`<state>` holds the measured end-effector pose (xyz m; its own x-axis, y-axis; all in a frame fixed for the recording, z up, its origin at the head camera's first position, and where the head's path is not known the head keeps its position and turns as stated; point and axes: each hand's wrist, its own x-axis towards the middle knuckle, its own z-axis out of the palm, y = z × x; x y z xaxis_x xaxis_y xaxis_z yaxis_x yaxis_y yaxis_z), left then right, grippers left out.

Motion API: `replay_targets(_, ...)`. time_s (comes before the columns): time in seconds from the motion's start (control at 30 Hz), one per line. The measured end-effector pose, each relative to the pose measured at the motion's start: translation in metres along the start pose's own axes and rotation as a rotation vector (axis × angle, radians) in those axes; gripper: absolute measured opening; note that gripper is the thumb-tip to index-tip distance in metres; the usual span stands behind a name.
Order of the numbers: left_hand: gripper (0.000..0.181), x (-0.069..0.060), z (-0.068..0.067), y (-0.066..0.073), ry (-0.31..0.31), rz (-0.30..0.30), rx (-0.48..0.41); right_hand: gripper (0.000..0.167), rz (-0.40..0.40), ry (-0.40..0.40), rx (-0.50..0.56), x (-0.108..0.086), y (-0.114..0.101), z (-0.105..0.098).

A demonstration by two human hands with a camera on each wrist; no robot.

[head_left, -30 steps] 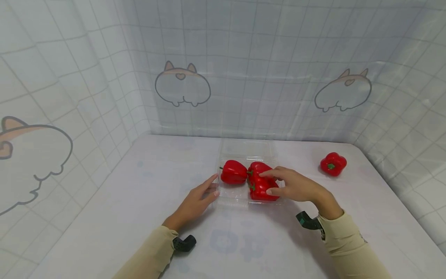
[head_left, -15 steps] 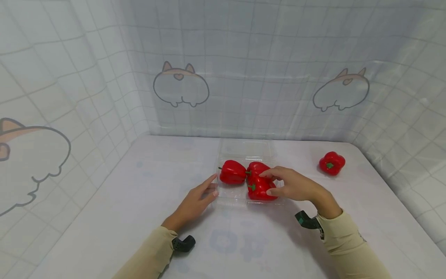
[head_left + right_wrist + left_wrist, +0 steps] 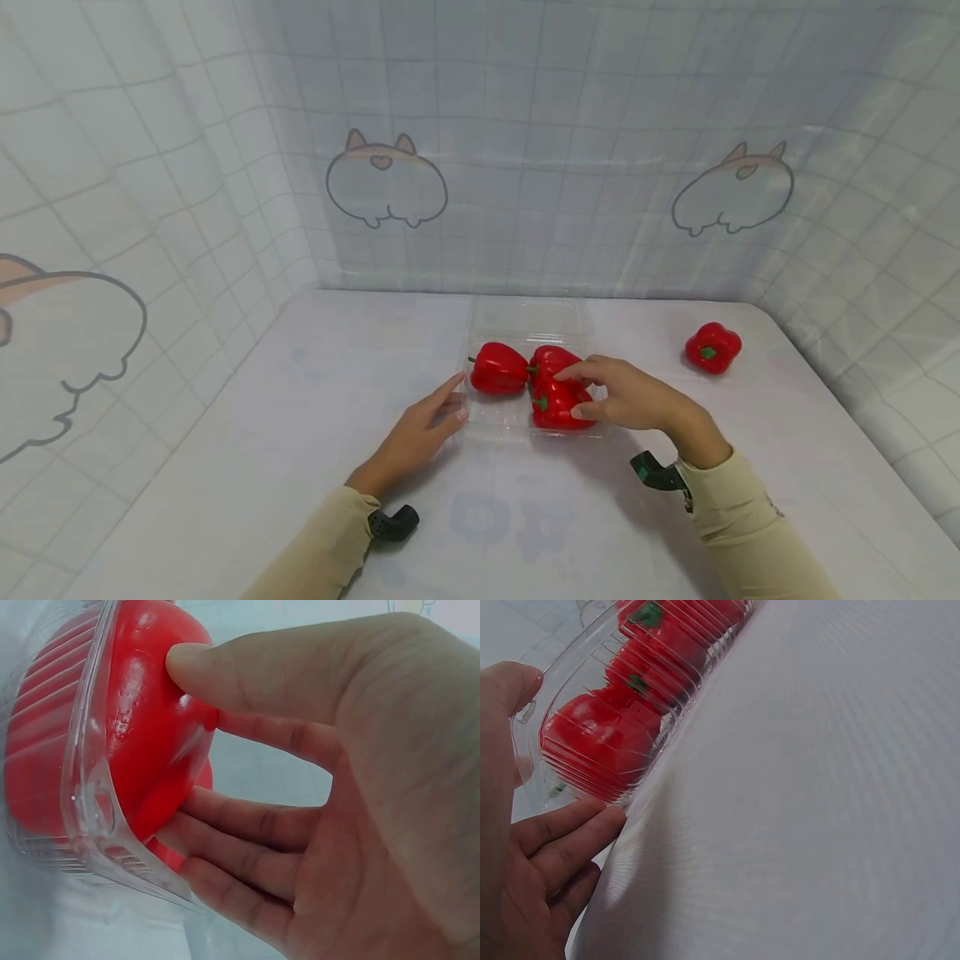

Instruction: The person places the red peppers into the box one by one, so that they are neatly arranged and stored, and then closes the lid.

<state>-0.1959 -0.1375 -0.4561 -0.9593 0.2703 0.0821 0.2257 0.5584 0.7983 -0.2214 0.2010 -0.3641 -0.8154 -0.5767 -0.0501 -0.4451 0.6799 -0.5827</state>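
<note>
Three red bell peppers lie in a clear plastic clamshell box in the head view. One pepper is at the box's left, one at the back right and one at the front right. My right hand holds the front right pepper between thumb and fingers; the right wrist view shows the thumb on the pepper's skin. My left hand touches the box's left side with extended fingers. In the left wrist view the fingertips meet the box's lower wall.
The box's clear lid lies folded back behind it. Another red bell pepper sits on the white tabletop at the back right. Grid-patterned sheets stand behind and at both sides.
The whole head view shifts slightly left. Both hands, the box and the peppers keep their positions relative to each other.
</note>
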Motion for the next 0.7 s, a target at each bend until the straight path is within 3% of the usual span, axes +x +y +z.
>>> replay_targets(0.7,0.062,0.0008,0.0010,-0.0015,0.000,-0.002,0.010,0.050,0.018,0.026,0.015,0.0034,0.0020,0.0045)
